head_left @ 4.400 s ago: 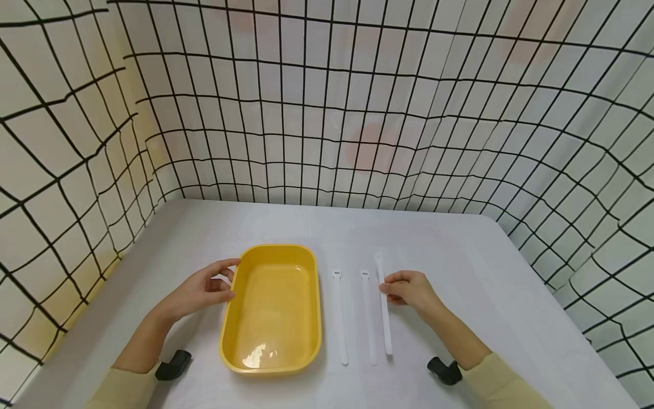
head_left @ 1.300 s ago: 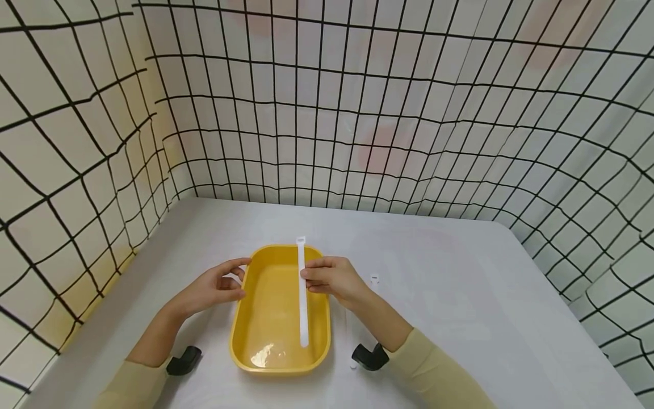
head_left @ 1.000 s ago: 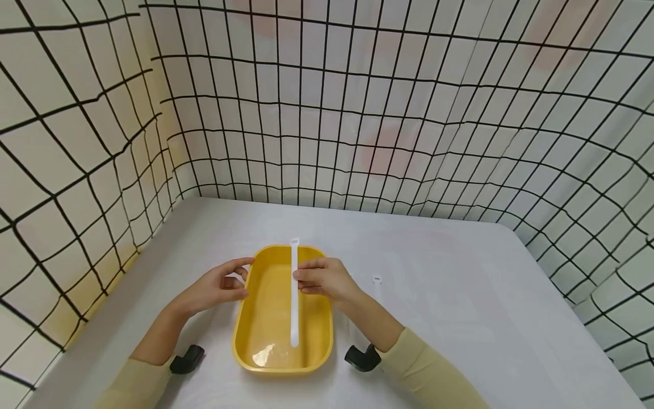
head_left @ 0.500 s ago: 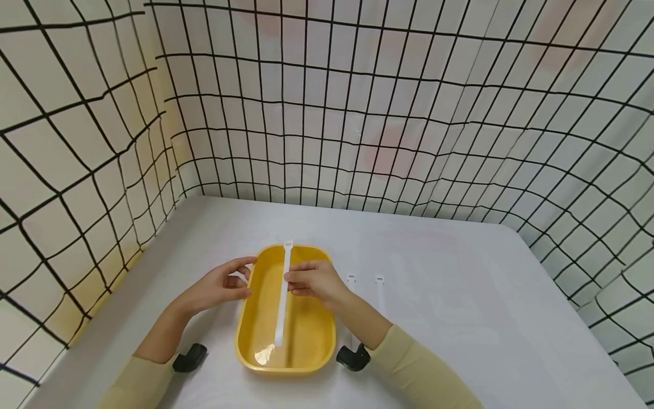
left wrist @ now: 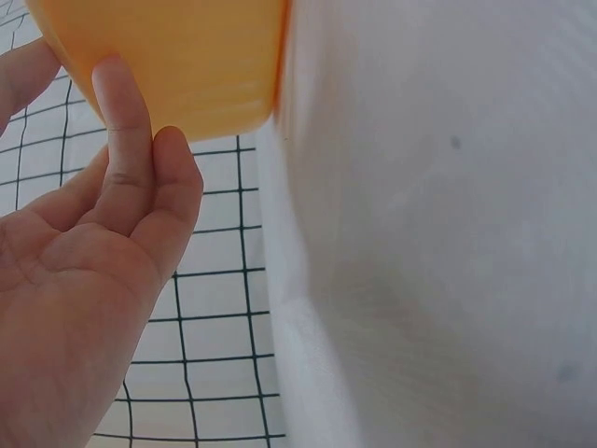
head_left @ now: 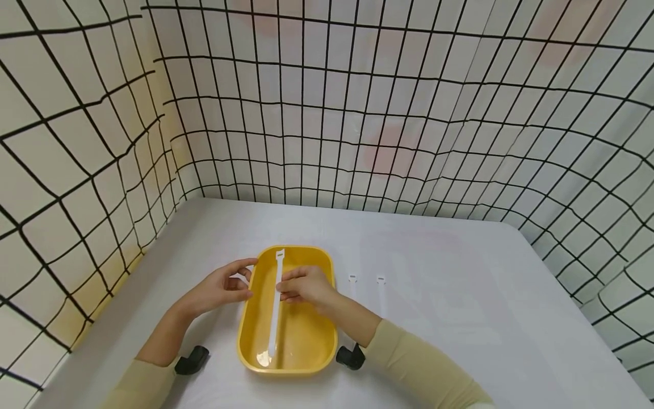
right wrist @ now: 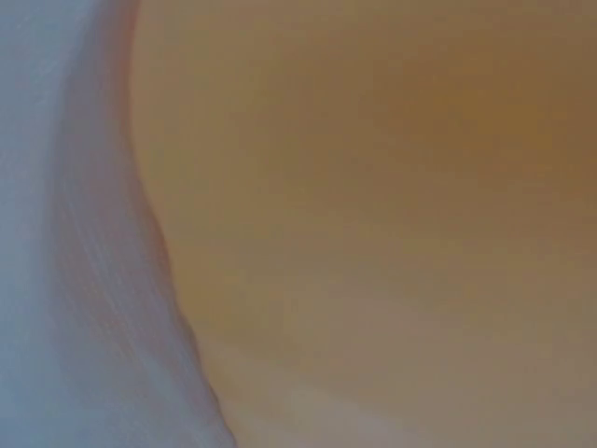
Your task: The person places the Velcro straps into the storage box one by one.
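Observation:
My right hand (head_left: 309, 288) is inside the yellow tray (head_left: 309, 346), pinching a flat white cable tie (head_left: 274, 324) near its middle between thumb and fingers. The tie runs lengthwise along the tray's left half, its slotted head toward the far end and its tail low over the tray floor. At the tray's left side, my left hand (head_left: 212, 292) touches the rim with relaxed fingers. In the left wrist view, the fingers (left wrist: 123, 103) lie against the tray's outer wall (left wrist: 210, 75). The right wrist view shows only the blurred yellow tray (right wrist: 373, 168), close up.
Two more white cable ties, a left one (head_left: 353, 278) and a right one (head_left: 381, 280), lie right of the tray, partly behind my right forearm. Black wrist mounts (head_left: 192, 360) sit under both wrists. A black-lined net wall (head_left: 327, 142) encloses the white table (head_left: 460, 307).
My right hand has lifted the rightmost cable tie off the table, carried it left over the tray and lowered it inside. My left hand has stayed at the tray's rim.

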A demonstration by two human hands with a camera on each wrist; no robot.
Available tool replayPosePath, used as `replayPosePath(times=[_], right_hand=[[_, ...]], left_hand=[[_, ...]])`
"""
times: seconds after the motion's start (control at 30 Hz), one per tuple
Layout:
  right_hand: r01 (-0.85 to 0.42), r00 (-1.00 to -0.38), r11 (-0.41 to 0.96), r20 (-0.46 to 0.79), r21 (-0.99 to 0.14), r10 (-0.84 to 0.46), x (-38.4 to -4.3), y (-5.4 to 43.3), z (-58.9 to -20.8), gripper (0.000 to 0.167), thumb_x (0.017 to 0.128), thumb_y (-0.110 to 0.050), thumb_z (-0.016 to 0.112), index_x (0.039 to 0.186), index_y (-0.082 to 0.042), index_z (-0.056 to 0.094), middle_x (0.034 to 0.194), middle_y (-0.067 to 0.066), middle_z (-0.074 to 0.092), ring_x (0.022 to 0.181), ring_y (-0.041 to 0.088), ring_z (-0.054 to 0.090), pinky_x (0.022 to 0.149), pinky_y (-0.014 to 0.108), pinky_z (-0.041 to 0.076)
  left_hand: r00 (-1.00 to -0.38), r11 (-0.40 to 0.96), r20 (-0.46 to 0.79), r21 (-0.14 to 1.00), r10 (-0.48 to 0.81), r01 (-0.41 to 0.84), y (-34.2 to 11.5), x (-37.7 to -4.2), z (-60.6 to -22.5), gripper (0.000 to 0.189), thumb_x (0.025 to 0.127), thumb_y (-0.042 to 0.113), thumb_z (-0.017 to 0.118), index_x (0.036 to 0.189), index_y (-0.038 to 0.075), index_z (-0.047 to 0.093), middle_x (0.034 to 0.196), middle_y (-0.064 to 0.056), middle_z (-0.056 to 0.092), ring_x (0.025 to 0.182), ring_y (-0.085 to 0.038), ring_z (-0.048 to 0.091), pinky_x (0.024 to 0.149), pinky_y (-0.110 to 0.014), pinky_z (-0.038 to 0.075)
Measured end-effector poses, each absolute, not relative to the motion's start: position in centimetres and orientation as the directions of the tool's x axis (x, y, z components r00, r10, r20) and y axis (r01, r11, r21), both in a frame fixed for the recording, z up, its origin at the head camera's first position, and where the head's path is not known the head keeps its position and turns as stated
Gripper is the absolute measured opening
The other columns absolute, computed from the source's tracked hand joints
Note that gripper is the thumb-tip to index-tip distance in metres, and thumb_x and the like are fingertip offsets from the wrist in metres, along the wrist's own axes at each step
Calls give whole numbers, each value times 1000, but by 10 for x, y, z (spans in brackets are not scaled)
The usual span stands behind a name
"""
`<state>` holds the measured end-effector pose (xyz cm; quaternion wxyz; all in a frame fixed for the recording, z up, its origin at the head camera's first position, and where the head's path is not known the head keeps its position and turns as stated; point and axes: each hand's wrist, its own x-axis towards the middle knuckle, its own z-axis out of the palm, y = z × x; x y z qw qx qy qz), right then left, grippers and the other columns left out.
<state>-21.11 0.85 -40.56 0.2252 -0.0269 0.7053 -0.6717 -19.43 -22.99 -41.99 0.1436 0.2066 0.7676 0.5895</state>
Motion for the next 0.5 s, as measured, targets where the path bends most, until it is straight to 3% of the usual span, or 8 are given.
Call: replayPosePath(times=[0.3,0.5], right_hand=[[265,-903,145,-298,-953,-309,-209,-6,-411,15,82,3,74,93,8,66,73,11,68,57,16,66,62,35,57],[304,-901,153,-336,-940,-274,-211,-14,-421,13,81,5,74,90,7,65,69,11,67,55,15,65,57,31,56]], left_hand=[[-873,214,39,963,486,162,-231,-193,-420,70,89,4,70,144,-11,30,112,-25,47,84,-16,61,75,-22,51],[-878,225,36,961,478,163,-230,-195,-422,68,88,2,70,144,-9,32,110,-22,48,83,-16,61,74,-23,51]])
